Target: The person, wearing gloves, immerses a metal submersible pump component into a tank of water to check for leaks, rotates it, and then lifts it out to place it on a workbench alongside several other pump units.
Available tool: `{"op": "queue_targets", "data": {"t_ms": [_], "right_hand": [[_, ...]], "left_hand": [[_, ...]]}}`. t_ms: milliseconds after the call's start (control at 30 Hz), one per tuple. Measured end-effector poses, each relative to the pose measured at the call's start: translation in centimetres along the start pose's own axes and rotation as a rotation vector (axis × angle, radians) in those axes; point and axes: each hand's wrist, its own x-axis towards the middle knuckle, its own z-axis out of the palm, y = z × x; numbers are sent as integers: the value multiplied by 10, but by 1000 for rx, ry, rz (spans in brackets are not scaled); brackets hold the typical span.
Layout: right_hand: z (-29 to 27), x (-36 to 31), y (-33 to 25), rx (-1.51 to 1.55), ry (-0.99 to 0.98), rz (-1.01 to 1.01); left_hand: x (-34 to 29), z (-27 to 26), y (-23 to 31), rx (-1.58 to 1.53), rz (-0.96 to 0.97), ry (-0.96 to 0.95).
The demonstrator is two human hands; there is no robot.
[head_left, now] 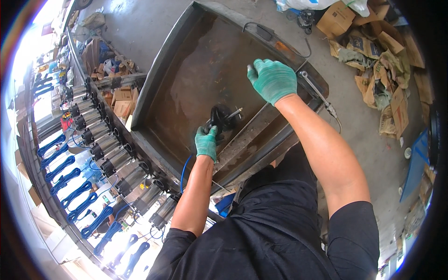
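Head view: an open, dark-walled tank (161, 56) with brownish liquid (186, 70) occupies the centre. A metal beam (254, 132) crosses its near side, between the liquid and the person. On the right rim lies a metal rod (317, 88) with a hose (339, 123) at its near end; a thin black cord (305, 50) lies farther along that rim.

Left hand (206, 143), in a green glove: grip closed on the near end of a black rounded part (223, 115). This part is located over the near half of the tank, left of the beam, with a metal shaft (235, 113) projecting to the right. Right hand (275, 83), also gloved: positioned above the right side of the tank, fingers bent; the palm is hidden, so its grip cannot be determined.

Left of the tank, a rack carries a row of metal cylinders (105, 149) with black ends, beside coiled blue cables (79, 186). The floor (373, 172) is grey. Far right: crumpled brown sacks (368, 51) and cardboard (336, 19). Printing shows on the sacks; it is too small to read reliably.
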Motion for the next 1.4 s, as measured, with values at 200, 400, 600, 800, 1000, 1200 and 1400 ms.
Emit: {"op": "queue_targets", "data": {"t_ms": [200,400,600,800,1000,1200,1400], "right_hand": [[-2,1,-1,-13,-15,5],[-2,2,-1,-29,-37,27],[-4,1,-4,-10,-42,22],[-5,0,-1,-38,-45,3],[-25,-2,-5,35,-135,-69],[-108,-74,-89,1018,-558,-431],[-73,-141,-125,893,-378,-752]], "left_hand": [[0,0,0,25,28,3],[2,1,-5,29,70,17],[17,-31,-30,175,255,89],[-88,-47,58,17,290,152],[-159,-102,73,106,519,338],[-241,-98,102,-70,498,412],[-264,-79,85,10,584,457]]}}
